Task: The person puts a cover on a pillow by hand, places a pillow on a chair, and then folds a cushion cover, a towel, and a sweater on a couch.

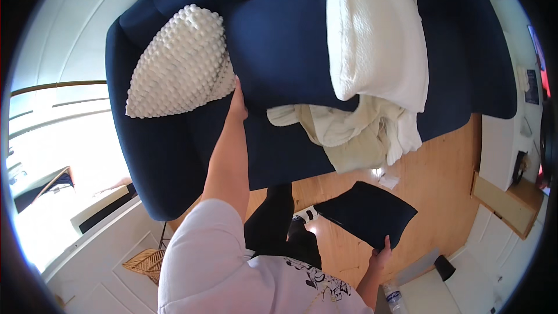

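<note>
My left hand (239, 104) reaches to the right edge of a white bobble-textured cushion (181, 67), beside a navy cushion (279, 48). Most of its fingers are hidden, so I cannot tell whether it grips anything. Low on the right, my right hand (382, 256) holds a dark navy square cushion or cover (368, 213) by one corner, above the floor. A large white cushion (377, 39) leans over the right side of the upright navy cushion. Cream and beige blankets (362, 135) lie crumpled beneath them and hang over the seat's front edge.
The navy sofa (218, 157) spans the view ahead of me. Below is a wooden floor (436, 174) with a small white scrap (389, 181). A bright window (65, 148) and a woven wicker piece (146, 262) are at left. A wooden cabinet (505, 205) and plastic bottle (393, 297) are at right.
</note>
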Demonstrator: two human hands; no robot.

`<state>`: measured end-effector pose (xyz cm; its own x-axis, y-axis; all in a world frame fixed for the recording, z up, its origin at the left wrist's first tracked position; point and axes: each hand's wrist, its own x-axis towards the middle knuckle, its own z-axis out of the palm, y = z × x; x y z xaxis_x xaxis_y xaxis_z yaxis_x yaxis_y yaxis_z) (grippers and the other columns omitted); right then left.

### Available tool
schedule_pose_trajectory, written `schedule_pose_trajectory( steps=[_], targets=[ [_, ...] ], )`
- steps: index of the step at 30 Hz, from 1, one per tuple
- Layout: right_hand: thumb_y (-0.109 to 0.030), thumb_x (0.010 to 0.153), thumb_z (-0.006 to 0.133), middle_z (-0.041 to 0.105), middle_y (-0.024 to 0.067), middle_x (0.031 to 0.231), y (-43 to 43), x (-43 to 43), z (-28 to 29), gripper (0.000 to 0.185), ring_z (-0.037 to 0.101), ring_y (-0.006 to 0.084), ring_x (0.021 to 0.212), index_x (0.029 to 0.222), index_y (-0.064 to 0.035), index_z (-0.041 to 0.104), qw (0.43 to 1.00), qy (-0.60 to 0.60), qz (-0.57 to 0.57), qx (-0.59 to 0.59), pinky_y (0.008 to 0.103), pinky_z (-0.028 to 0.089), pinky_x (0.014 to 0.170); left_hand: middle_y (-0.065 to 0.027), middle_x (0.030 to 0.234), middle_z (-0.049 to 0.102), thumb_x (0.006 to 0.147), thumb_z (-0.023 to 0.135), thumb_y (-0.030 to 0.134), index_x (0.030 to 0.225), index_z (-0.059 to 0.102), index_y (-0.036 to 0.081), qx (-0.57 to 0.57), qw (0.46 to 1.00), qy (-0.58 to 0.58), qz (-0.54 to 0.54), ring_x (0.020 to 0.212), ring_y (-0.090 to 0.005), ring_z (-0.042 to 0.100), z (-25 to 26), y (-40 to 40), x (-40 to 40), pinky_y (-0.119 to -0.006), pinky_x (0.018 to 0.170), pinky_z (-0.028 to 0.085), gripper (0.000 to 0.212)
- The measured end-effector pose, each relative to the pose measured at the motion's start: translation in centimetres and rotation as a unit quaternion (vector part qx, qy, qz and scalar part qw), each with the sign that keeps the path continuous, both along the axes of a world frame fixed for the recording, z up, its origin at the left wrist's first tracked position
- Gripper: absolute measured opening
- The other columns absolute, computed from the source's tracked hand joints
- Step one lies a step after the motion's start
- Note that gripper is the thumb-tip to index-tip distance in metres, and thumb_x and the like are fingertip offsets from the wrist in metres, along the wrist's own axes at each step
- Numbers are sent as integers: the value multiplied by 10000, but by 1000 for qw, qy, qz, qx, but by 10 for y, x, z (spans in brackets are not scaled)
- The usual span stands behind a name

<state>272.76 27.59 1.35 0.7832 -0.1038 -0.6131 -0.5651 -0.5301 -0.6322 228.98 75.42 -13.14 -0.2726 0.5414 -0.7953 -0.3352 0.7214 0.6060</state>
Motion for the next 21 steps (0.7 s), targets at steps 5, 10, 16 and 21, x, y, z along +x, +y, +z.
schedule_pose_trajectory(
  steps=[5,10,16,21],
  targets=[
    [-180,773,723,613,37,887,38,37,49,364,544,103,568,1090,-64,586,995,-10,92,26,221,311,368,-213,1251,507,796,653,511,1278,422,-100,132,990,-29,43,1121,-290,531,159,-24,10,-420,959,415,812],
    [-138,774,711,618,94,1034,93,42,105,434,618,195,839,1167,-45,552,975,-54,206,60,285,495,633,-153,897,660,785,729,324,1024,600,-106,183,977,105,39,759,-207,655,303,-83,-3,-295,684,532,508],
    [-137,748,732,619,30,864,72,135,88,357,555,99,569,1062,-70,576,961,-67,250,99,208,326,361,-78,799,644,804,710,279,983,612,-97,191,947,255,47,668,-121,596,338,-252,-22,-251,605,481,427],
    [-32,724,686,604,124,1094,-62,336,79,423,605,255,908,1127,7,567,959,-31,184,212,331,498,705,-95,946,644,811,692,269,1069,612,-87,92,928,347,99,821,-143,589,415,-507,-49,-265,732,471,447]
  ],
)
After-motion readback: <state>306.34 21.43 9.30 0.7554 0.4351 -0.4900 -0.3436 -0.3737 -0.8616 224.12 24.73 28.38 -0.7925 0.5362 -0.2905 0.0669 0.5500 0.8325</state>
